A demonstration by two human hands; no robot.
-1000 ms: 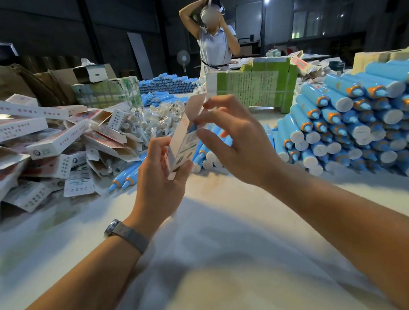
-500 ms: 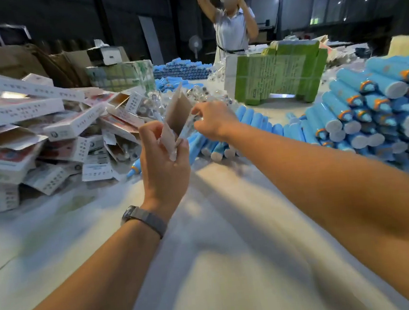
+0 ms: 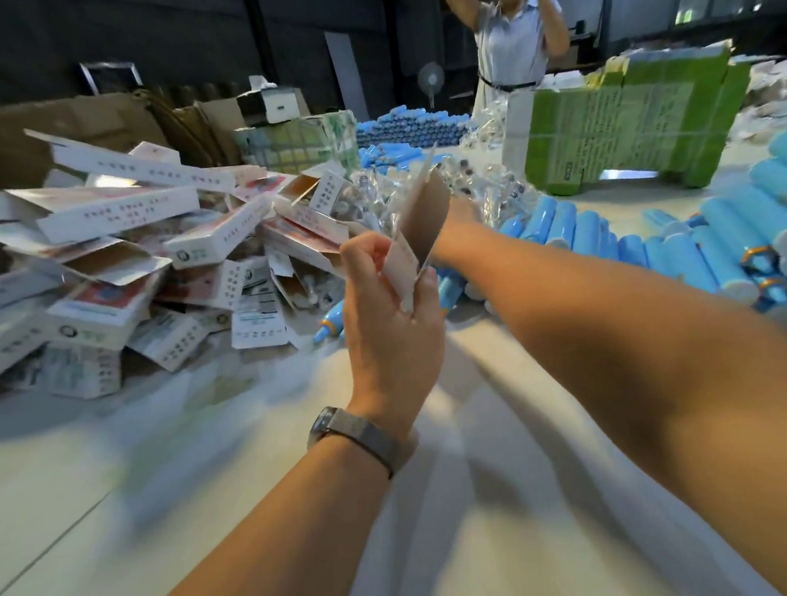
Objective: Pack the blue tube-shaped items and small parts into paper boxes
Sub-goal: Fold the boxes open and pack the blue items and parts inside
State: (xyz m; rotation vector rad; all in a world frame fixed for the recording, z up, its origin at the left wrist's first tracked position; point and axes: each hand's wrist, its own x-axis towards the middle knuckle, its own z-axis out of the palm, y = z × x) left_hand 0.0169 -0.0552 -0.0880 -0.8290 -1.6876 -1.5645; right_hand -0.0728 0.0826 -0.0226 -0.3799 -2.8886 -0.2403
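My left hand (image 3: 391, 317) grips a small paper box (image 3: 416, 233) upright over the white table, its brown inside flap open at the top. My right arm reaches forward past the box; my right hand (image 3: 462, 209) is mostly hidden behind the flap, at the heap of small parts in clear bags (image 3: 481, 183), and its fingers cannot be seen. Blue tubes (image 3: 562, 228) lie in a row just beyond, with a bigger stack of blue tubes (image 3: 770, 232) at the right.
A jumble of white and red paper boxes (image 3: 138, 264) fills the left of the table (image 3: 498, 504). Green cartons (image 3: 630, 135) stand at the back right, more blue tubes (image 3: 409, 128) behind. A person (image 3: 510, 32) stands across the table.
My right hand left the box flap and reached forward toward the bagged parts. My left hand kept the box and turned it more upright. The view shifted forward.
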